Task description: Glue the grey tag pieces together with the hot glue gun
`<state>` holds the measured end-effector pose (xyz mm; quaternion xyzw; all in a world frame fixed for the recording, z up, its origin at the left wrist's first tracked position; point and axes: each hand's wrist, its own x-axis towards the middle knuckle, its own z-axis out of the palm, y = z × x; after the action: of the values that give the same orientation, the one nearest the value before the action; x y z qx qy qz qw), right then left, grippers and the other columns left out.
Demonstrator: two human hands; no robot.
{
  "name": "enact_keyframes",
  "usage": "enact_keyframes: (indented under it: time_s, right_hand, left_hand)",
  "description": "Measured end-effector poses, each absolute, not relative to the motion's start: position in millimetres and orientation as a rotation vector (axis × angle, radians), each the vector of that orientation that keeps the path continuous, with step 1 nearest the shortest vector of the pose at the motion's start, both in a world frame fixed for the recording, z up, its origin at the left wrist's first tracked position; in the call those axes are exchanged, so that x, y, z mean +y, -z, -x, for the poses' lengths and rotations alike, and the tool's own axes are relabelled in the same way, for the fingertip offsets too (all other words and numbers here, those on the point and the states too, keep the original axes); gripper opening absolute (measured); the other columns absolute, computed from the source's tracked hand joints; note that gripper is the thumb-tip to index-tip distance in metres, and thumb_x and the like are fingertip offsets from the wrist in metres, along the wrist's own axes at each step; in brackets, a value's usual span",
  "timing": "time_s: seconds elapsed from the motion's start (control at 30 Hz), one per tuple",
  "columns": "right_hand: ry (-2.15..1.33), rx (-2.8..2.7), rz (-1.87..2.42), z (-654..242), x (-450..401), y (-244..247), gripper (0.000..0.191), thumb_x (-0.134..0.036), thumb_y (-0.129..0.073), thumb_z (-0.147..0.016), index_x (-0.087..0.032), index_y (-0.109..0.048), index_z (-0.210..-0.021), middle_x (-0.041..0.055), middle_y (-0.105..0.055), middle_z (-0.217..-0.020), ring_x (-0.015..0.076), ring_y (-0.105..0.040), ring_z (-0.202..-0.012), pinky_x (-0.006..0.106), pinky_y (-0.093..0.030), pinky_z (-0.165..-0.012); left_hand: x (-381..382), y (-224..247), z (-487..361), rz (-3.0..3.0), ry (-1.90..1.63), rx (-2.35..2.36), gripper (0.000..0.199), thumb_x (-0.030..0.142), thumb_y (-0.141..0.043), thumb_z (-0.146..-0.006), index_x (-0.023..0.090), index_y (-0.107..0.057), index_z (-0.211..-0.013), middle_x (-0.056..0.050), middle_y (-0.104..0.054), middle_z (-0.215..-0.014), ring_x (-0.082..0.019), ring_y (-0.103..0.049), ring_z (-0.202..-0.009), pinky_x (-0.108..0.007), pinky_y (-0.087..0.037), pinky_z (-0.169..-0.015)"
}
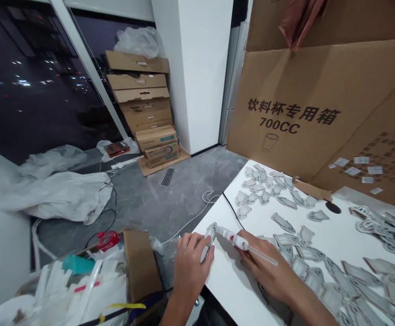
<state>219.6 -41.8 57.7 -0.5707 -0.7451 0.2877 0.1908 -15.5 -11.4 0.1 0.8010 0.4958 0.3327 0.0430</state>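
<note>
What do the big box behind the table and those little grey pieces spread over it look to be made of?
The big box looks like plain brown corrugated cardboard, matte, with black print and creased flaps. The little grey pieces seem to be thin flat foil or plastic pouches; their pale silvery surface has a faint sheen, though the material is not certain. The table shows a smooth white, laminate-like top.

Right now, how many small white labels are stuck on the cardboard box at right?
6: four labels in a row, then and lower down. More may lie outside the frame at right.
</note>
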Motion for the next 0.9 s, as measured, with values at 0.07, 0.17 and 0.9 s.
enact_keyframes:
  time_s: [0.07, 0.17, 0.9]
  right_hand:
    - [-0.826, -2.123, 1.583, -219.8, -41.9, -58.2, 0.03, -0.041, -0.029, -0.115, -0.026, -0.048, -0.098, 0.002, -0.064, -0.093, 0.0201, -0.058, -0.076, 0.032, -0.035, -0.07]
    - [-0.826, -2.19, 1.591, -220.0, -42.0, -56.4, 0.026, -0.038, -0.029, -0.115, -0.026, -0.047, -0.1, 0.0029, -0.064, -0.096, 0.0211, -0.06, -0.079, 0.032, -0.034, -0.07]
    - [-0.55, -2.301, 1.759, -218.9, -45.4, -43.6, 0.016, -0.023, -0.037, -0.108, -0.026, -0.052, -0.107, 0.0037, -0.068, -0.091, 0.0241, -0.063, -0.075, 0.034, -0.033, -0.066]
  left_hand:
    - [-11.1, 0.6, 15.5, -2.456, -1.017, 1.512, 0.015, 0.018, -0.069, -0.097, 0.027, -0.075, -0.109, -0.003, -0.072, -0.097, -0.023, -0.065, -0.095, -0.039, -0.044, -0.082]
    - [-10.9, 1.3, 15.9, -2.453, -1.002, 1.504, 0.015, 0.018, -0.07, -0.097, 0.026, -0.075, -0.109, -0.003, -0.072, -0.098, -0.024, -0.065, -0.097, -0.04, -0.044, -0.083]
    - [-13.1, 0.6, 14.6, -2.404, -0.987, 1.533, 0.015, 0.019, -0.073, -0.096, 0.027, -0.076, -0.108, -0.002, -0.071, -0.096, -0.024, -0.063, -0.096, -0.041, -0.045, -0.085]
